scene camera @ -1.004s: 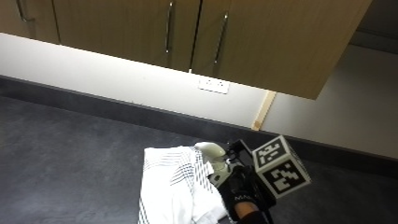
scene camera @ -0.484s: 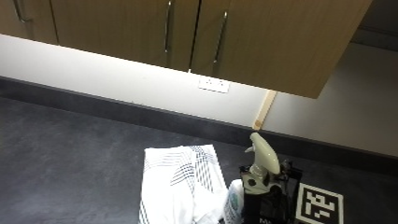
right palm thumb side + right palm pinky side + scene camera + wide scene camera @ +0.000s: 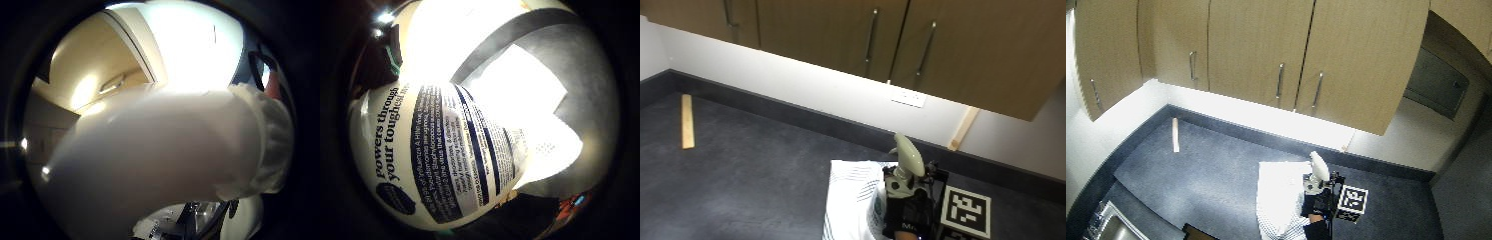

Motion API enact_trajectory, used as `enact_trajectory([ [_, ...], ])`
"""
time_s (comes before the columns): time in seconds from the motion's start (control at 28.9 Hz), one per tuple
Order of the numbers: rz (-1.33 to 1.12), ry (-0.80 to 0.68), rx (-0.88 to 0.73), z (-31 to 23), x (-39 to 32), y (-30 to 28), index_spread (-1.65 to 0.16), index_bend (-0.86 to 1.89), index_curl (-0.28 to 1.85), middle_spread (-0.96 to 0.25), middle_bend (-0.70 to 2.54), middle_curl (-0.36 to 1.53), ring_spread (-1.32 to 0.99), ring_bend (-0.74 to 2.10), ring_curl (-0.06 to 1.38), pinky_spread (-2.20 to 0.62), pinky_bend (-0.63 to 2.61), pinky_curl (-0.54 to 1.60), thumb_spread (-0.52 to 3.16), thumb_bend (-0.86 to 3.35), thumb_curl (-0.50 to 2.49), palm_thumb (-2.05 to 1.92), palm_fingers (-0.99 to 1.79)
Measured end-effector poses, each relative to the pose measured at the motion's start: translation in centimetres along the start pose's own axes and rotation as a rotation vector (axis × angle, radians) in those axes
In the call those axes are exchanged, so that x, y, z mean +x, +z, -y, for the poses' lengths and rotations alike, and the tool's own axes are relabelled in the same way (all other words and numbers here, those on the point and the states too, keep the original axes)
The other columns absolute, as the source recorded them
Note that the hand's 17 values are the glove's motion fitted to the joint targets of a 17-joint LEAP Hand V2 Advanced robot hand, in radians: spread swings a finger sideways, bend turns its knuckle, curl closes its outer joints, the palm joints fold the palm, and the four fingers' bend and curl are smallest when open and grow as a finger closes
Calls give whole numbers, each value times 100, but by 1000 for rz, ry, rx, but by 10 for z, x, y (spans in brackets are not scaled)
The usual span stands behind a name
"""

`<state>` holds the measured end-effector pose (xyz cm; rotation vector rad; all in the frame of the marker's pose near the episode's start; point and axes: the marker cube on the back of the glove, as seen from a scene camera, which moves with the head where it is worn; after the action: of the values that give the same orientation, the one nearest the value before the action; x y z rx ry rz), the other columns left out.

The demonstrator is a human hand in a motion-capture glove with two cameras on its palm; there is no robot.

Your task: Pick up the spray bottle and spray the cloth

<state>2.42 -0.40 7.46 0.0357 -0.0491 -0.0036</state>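
Wooden wall cabinets (image 3: 906, 45) hang above a dark grey worktop (image 3: 753, 185), where a white striped cloth (image 3: 852, 200) lies spread flat near the front edge. At the cloth's right edge the gloved right hand (image 3: 906, 220) is wrapped round the body of the spray bottle (image 3: 903, 167) — lifted upright, its pale head rising above the fingers. A wooden strip (image 3: 686, 121) lies well apart, far left.
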Motion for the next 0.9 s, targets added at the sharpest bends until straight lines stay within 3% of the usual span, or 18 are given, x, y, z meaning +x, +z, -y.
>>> enact_trajectory([
  [0.42, 44, -68, -104, 1, -9, 85, -16, 26, 60, -7, 46, 57, -11, 34, 53, -3, 17, 39, 47, -2, 74, 116, 111],
  [0.62, 50, -77, -117, -1, -13, 88, -17, 25, 61, -7, 45, 57, -11, 34, 53, -3, 16, 39, 48, -2, 74, 117, 111],
  [0.9, -57, -80, -134, 7, 58, 86, -17, 24, 61, -7, 45, 57, -11, 34, 53, -3, 15, 38, 49, -2, 74, 118, 110],
])
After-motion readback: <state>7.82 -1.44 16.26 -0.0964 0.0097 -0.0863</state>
